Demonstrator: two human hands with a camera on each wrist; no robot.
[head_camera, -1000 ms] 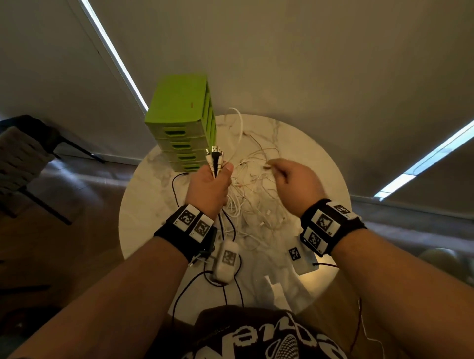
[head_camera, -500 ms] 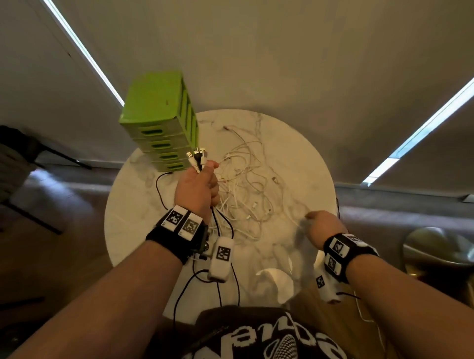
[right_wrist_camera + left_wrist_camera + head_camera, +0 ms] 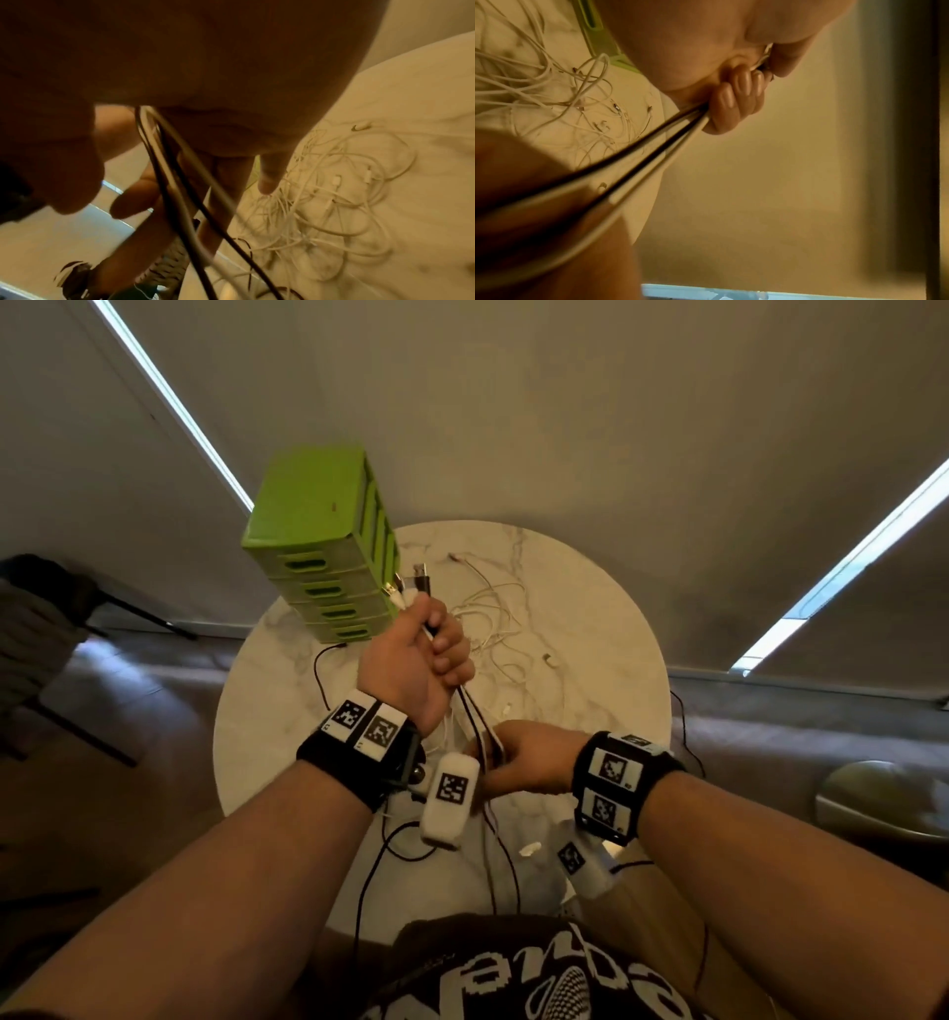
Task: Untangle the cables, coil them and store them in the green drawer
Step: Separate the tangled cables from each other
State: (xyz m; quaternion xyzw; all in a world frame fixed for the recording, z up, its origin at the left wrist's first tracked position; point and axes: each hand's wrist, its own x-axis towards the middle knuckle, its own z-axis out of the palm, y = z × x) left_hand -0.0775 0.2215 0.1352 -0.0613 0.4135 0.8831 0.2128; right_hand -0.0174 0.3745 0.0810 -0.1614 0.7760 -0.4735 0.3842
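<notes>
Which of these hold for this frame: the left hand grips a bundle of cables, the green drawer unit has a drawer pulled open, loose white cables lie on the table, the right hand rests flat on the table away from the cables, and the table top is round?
1. The left hand grips a bundle of cables, plugs sticking up above the fist. True.
2. The green drawer unit has a drawer pulled open. False: all the drawers facing the camera look closed.
3. Loose white cables lie on the table. True.
4. The right hand rests flat on the table, away from the cables. False: it holds the same bundle lower down, below the left hand.
5. The table top is round. True.
</notes>
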